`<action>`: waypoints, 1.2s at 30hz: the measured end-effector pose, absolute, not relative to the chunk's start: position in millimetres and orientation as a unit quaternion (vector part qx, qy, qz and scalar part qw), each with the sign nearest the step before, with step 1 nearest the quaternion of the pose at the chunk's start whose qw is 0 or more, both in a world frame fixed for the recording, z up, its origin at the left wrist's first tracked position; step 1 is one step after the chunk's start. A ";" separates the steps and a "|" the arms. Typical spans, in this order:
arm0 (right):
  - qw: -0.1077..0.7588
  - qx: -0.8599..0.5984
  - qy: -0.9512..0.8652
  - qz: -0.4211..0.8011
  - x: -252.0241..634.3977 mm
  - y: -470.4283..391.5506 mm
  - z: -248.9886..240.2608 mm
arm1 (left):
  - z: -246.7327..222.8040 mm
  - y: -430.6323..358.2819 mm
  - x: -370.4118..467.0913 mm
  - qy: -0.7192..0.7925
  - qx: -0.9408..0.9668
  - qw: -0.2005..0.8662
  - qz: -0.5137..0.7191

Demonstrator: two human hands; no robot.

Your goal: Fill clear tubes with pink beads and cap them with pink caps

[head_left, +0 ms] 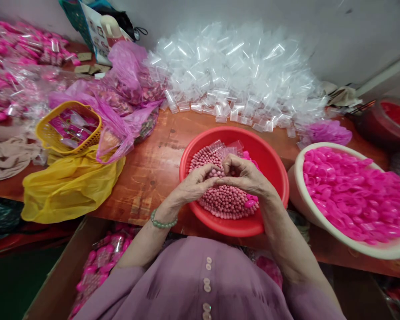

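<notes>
My left hand [199, 181] and my right hand [245, 174] meet at the fingertips above a red plastic basin [230, 229]. The fingers of both are bent into a pinch. Whatever lies between them is too small and too covered to make out. Below, strands of pink round beads [228, 205] fill much of the basin. A few bright pink plastic pieces [251, 202] lie at the basin's right side, partly behind my right hand. Clear plastic sleeves [232, 148] rest on the beads at the far side.
A white tub [298, 178] of bright pink plastic pieces [353, 195] stands at right. Clear plastic boxes [240, 75] are heaped at the back. On the left are a yellow basket [98, 133], a yellow bag [73, 186], a purple bag [130, 62] and pink packets [23, 44].
</notes>
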State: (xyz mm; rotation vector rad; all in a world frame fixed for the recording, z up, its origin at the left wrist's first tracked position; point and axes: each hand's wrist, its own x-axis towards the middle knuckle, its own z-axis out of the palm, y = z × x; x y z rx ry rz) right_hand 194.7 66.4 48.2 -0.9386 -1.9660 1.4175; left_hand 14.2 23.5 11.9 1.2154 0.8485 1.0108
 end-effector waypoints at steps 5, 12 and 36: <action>0.277 -0.379 -0.698 0.541 209.1 66.5 52.1 | 18.8 23.8 11.1 0.346 0.469 0.665 0.467; 0.315 -0.449 -0.694 0.466 235.3 67.5 45.4 | 26.8 5.8 11.9 0.274 0.454 0.733 0.427; -0.074 -0.520 -0.844 0.106 228.3 79.5 15.9 | 14.2 19.0 10.7 0.312 0.415 0.701 0.489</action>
